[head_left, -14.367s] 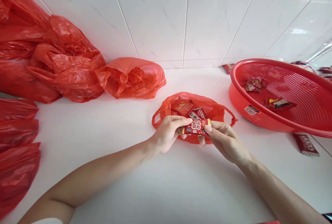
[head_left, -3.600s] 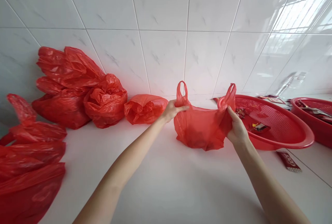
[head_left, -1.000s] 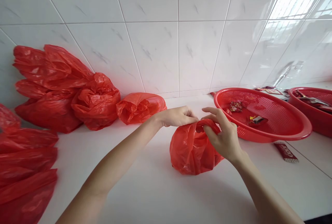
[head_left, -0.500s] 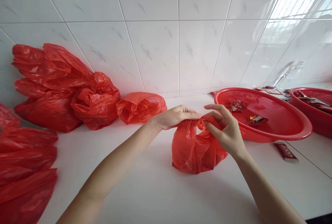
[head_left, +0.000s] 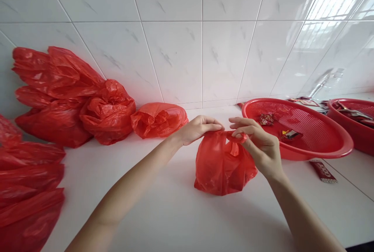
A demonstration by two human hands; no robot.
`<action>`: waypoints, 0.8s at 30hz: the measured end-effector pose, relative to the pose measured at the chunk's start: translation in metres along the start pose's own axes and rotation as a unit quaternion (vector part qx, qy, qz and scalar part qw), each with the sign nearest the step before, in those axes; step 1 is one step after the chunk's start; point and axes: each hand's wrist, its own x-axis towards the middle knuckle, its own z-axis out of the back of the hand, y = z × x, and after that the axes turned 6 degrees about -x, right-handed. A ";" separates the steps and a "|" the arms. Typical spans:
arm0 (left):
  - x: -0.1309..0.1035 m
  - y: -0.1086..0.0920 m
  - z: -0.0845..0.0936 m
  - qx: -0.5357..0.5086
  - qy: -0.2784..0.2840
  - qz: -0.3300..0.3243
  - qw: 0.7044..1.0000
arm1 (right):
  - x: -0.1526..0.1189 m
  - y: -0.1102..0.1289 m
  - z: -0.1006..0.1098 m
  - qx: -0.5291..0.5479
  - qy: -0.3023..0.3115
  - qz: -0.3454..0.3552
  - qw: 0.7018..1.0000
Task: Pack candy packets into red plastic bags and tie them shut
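Observation:
A red plastic bag [head_left: 217, 166] stands on the white countertop in front of me, its top gathered between my hands. My left hand [head_left: 201, 128] pinches the top of the bag on its left side. On the right, my right hand [head_left: 260, 143] grips a twisted end of the bag between thumb and fingers. A gap shows under the gathered handles. What the bag holds cannot be made out.
Several red bags [head_left: 108, 113] line the tiled wall at left, more at the near left edge. A red perforated basket [head_left: 318, 131] with a few packets is at right, another basket [head_left: 347, 127] beyond it. A dark red packet [head_left: 323, 171] lies in front.
My right hand has moved slightly right and turned, drawing a twisted end of the bag rightward. My left hand has shifted slightly left on the bag's top.

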 end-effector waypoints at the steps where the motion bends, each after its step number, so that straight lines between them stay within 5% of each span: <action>1: 0.001 0.002 0.005 -0.003 -0.024 -0.010 1.000 | 0.000 0.000 0.003 0.029 0.005 -0.017 0.999; 9: 0.000 0.031 0.054 -0.002 -0.149 0.031 0.988 | 0.003 -0.003 0.022 0.093 0.098 -0.079 0.988; 16: -0.008 0.055 0.076 -0.007 -0.208 0.035 0.978 | 0.005 0.000 0.029 0.120 0.196 -0.107 0.967; 21: -0.004 0.045 0.074 -0.023 -0.261 -0.032 0.965 | 0.007 -0.009 0.024 0.108 0.089 -0.092 0.986; 24: -0.007 0.022 0.056 -0.011 -0.235 -0.118 0.965 | 0.009 -0.010 0.019 0.101 0.001 -0.097 0.990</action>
